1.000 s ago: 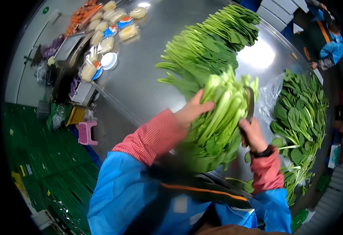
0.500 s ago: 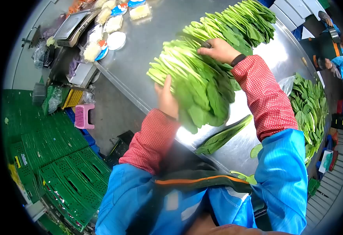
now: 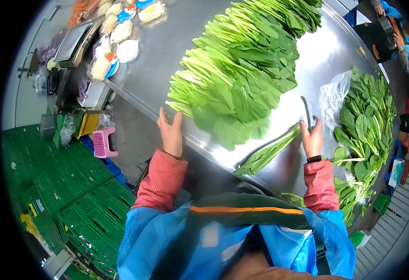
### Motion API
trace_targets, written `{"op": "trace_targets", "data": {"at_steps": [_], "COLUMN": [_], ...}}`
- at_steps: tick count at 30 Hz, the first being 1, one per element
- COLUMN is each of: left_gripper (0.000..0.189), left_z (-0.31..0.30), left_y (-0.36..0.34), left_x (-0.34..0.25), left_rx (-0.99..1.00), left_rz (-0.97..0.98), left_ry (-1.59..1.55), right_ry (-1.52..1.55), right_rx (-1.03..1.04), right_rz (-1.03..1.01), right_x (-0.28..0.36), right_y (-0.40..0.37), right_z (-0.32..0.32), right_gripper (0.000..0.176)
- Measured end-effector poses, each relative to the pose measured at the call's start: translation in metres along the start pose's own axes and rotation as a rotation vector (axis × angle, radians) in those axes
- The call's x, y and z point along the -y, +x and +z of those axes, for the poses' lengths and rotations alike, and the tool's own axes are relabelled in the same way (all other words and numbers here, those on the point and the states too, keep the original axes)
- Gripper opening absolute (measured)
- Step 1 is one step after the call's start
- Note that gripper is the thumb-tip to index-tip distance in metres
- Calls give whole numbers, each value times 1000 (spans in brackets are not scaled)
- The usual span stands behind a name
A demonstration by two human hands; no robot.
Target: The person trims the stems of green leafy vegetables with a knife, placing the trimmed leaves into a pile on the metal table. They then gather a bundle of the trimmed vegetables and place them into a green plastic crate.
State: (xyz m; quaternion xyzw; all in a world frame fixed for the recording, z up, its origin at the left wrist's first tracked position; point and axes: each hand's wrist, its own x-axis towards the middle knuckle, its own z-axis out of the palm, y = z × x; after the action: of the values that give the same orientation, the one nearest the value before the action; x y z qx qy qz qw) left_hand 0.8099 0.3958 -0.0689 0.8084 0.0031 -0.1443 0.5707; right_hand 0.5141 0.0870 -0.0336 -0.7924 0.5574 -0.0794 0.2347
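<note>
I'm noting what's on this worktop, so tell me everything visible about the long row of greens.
The row of greens lies on the metal table, running from near the left hand to the picture's top edge. Pale, slender stalks point left; broad, darker leaves overlap toward the right. The near end is blurred, and whether the left hand touches it is unclear.

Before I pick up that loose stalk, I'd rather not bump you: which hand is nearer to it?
Right. The right hand is just beside the upper end of the loose stalk; the left hand is farther off, to its left.
</note>
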Motion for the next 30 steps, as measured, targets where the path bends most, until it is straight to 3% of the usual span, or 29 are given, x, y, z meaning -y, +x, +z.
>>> {"op": "trace_targets", "data": {"at_steps": [1,4,5,7,9,12,14,17,18,20,22,23,25,26,28,30], "left_gripper": [71,66,59,57,61,83,74,61,46,38,34,40,69,85,82,73], "left_z": [5,15,22,42,72,109,126,123,114,99,81,70,68,61,54,58], "left_y": [-11,-41,-51,-67,-92,-121,-127,-121,-114,-94,-66,-33,-26,-32,-40,-61], "left_x": [-14,-50,-58,-51,-58,-70,-69,-91,-104,-115,-130,-94,-104,-110,-105,-105], "left_rx": [-79,7,188,623,886,941,1182,1009,970,765,629,637,565,618,546,431], "left_rz": [202,544,600,463,379,422,29,88,-53,-70,30,178,-245,-246,-186,27], "left_ry": [162,251,147,19,15,47,-282,-398,-475,-638,-529,-325,-400,-405,-340,-241], "right_ry": [-21,-27,1,266,473,718,690,738,757,752,655,687,614,524,191,19], "right_rx": [7,3,93,-35,-56,61,75,82,20,29,42,22,-5,7,-45,-30], "right_rz": [7,-8,87,-18,-37,-126,-330,-350,-369,-283,-205,-232,-195,-137,-99,-15], "right_x": [-16,-28,-18,-33,-27,38,70,103,100,86,70,56,17,-4,-65,-106], "right_y": [-9,-26,-26,-18,-15,-33,-43,-47,-42,-41,-50,-54,-67,-73,-85,-102], "right_z": [10,37,36,66,68,19,-5,-36,-35,-37,-40,-32,-13,-6,29,34], "right_gripper": [69,81,83,73,69,71,69,58,48,37,34,35,39,43,50,54]}}
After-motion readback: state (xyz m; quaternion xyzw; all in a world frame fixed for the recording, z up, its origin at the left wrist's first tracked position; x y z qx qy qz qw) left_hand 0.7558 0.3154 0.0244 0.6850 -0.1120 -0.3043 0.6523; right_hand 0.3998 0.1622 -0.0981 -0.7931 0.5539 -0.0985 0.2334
